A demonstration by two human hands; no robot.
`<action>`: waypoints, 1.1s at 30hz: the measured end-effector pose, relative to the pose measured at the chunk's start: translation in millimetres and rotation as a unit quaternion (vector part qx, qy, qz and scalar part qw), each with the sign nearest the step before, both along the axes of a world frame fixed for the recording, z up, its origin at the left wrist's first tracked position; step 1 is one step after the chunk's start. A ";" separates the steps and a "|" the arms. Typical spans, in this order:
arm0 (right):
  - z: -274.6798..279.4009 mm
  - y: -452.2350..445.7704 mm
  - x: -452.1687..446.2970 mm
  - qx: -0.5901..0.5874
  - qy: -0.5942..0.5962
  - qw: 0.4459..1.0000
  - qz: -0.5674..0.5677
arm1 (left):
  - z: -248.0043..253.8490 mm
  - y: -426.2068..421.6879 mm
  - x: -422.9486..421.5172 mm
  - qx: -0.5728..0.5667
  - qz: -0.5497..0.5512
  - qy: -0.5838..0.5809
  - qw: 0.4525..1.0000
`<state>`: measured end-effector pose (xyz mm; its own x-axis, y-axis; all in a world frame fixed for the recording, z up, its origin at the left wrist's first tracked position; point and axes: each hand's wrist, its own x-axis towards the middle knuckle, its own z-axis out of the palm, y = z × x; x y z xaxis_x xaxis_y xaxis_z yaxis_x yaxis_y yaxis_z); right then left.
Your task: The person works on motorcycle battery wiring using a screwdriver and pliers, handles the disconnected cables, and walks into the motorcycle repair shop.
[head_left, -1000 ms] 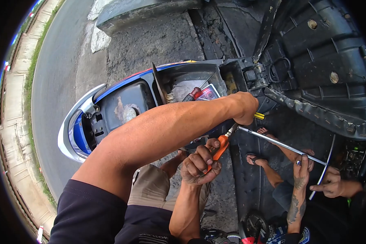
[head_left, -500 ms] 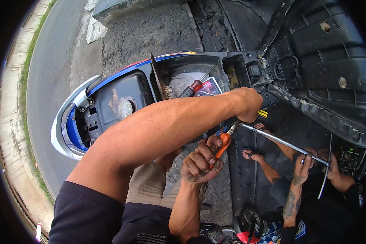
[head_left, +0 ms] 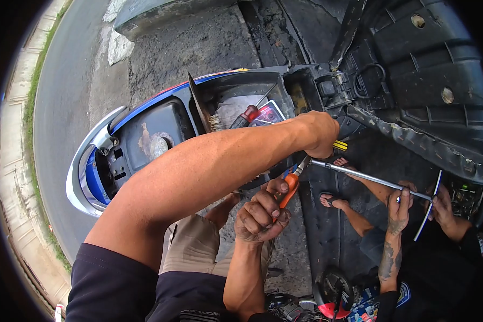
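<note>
My left hand (head_left: pixel 323 133) is curled at the side of the motorcycle (head_left: pixel 174 88), with a yellow-and-black handle (head_left: pixel 339 145) sticking out beneath it; its fingertips are hidden. Below it, my right hand (head_left: pixel 262 216) grips orange-handled pliers (head_left: pixel 290 189). The pliers' jaws are by the end of a long T-handle wrench (head_left: pixel 359 177); what they bite on is hard to make out. A co-worker's hand (head_left: pixel 398 210) steadies the wrench shaft, and the co-worker's other hand (head_left: pixel 443 206) is at its crossbar (head_left: pixel 429 212).
The raised seat (head_left: pixel 429 70) stands at the upper right. In the open storage bay lie a red-and-black screwdriver (head_left: pixel 246 116) and a card-like packet (head_left: pixel 269 111). A fuel cap (head_left: pixel 159 145) is farther left. A co-worker's sandalled foot (head_left: pixel 333 201) is on the ground.
The wrench's crossbar has turned, and the co-worker's far hand has moved from its lower end up towards the middle. My two hands keep nearly the same pose. The view has shifted slightly.
</note>
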<state>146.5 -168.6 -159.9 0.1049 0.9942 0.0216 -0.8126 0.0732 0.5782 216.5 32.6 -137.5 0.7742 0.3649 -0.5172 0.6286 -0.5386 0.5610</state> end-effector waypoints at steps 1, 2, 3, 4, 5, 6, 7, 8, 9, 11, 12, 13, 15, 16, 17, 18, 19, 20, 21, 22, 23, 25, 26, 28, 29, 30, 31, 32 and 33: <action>-0.7 -0.2 -0.1 0.002 -0.004 1.000 -0.001 | -1.9 -0.1 0.4 0.000 -0.001 0.000 1.000; -1.3 -0.1 -0.1 0.004 -0.007 1.000 -0.001 | -3.5 0.3 0.9 0.000 -0.002 -0.003 1.000; -1.6 0.0 -0.2 0.005 -0.007 1.000 -0.002 | -3.1 0.9 0.9 0.000 -0.003 -0.006 1.000; -1.9 -0.2 -0.1 0.008 -0.008 1.000 -0.001 | -2.9 1.5 0.8 0.001 -0.004 -0.005 1.000; -2.2 -0.4 0.1 0.011 -0.009 1.000 0.001 | -2.9 1.7 0.8 0.001 -0.006 -0.003 1.000; -2.4 -0.6 0.4 0.010 -0.009 1.000 0.000 | -1.4 1.8 0.9 0.000 -0.008 -0.001 1.000; -2.5 -1.1 0.5 0.010 -0.010 1.000 0.000 | 0.3 2.1 1.7 -0.001 -0.009 -0.001 1.000; -2.6 -1.1 0.8 0.009 -0.010 1.000 0.000 | 1.9 3.2 2.8 -0.013 -0.006 0.019 1.000; -2.4 -1.0 0.8 0.008 -0.010 1.000 0.000 | 2.1 4.1 3.6 -0.026 -0.003 0.038 0.999; -2.1 -0.8 0.5 0.002 -0.014 1.000 0.002 | 2.7 4.7 3.6 -0.024 -0.005 0.036 0.999; -3.2 -2.4 0.1 0.001 -0.014 1.000 0.002 | 3.4 4.2 3.4 -0.023 -0.009 0.035 0.999; -6.5 -2.9 -0.2 0.014 -0.006 1.000 0.003 | 3.8 5.0 3.6 -0.023 -0.009 0.035 0.999; -6.7 -3.1 -0.4 0.025 0.003 1.000 0.006 | 4.6 4.8 2.4 -0.028 -0.012 0.035 0.999; -4.6 -1.0 0.2 0.014 -0.006 1.000 0.006 | 5.4 5.8 1.9 -0.028 -0.012 0.036 0.999; -3.3 0.0 1.0 0.003 -0.017 1.000 0.005 | 6.2 6.3 2.3 -0.027 -0.015 0.039 0.999; -3.6 -0.7 1.4 0.002 -0.018 1.000 0.004 | 5.9 6.2 3.7 -0.026 -0.018 0.041 0.999; -4.4 -1.2 1.3 0.001 -0.019 1.000 0.003 | 5.6 6.2 4.7 -0.027 -0.018 0.039 0.999; -4.8 -1.3 0.8 0.000 -0.018 1.000 0.002 | 5.3 6.2 4.4 -0.028 -0.015 0.041 0.999; -4.1 -1.3 0.4 0.000 -0.017 1.000 0.002 | 5.0 5.8 3.5 -0.029 -0.011 0.044 0.999; -3.0 -0.9 0.4 0.000 -0.018 1.000 0.004 | 5.1 5.3 2.7 -0.029 -0.011 0.045 0.999; -2.7 0.3 0.5 0.001 -0.018 1.000 0.004 | 5.3 5.4 2.3 -0.032 -0.010 0.040 0.999; -3.0 0.1 0.2 0.010 -0.011 1.000 0.005 | 6.8 6.3 1.7 -0.034 -0.011 0.036 0.999; -3.6 0.9 0.3 0.018 -0.005 1.000 0.006 | 7.3 7.4 1.4 -0.035 -0.010 0.034 0.999; -2.0 1.6 -0.2 0.016 -0.008 1.000 0.003 | 7.4 5.9 0.5 -0.040 -0.009 0.032 0.999; -1.9 2.2 0.4 0.014 -0.012 1.000 0.000 | 7.4 5.8 1.1 -0.039 -0.006 0.034 0.999; -2.4 2.8 1.1 0.015 -0.013 1.000 -0.001 | 6.9 6.5 1.9 -0.037 -0.002 0.037 0.999; -2.6 2.0 1.0 0.012 -0.015 1.000 0.002 | 6.0 6.5 1.9 -0.038 -0.002 0.038 0.999; -2.6 0.4 0.2 0.008 -0.017 1.000 0.005 | 5.0 5.8 1.4 -0.038 -0.004 0.032 0.999; -3.7 -0.3 -0.2 0.009 -0.016 1.000 0.003 | 4.4 6.5 0.6 -0.035 -0.006 0.027 0.999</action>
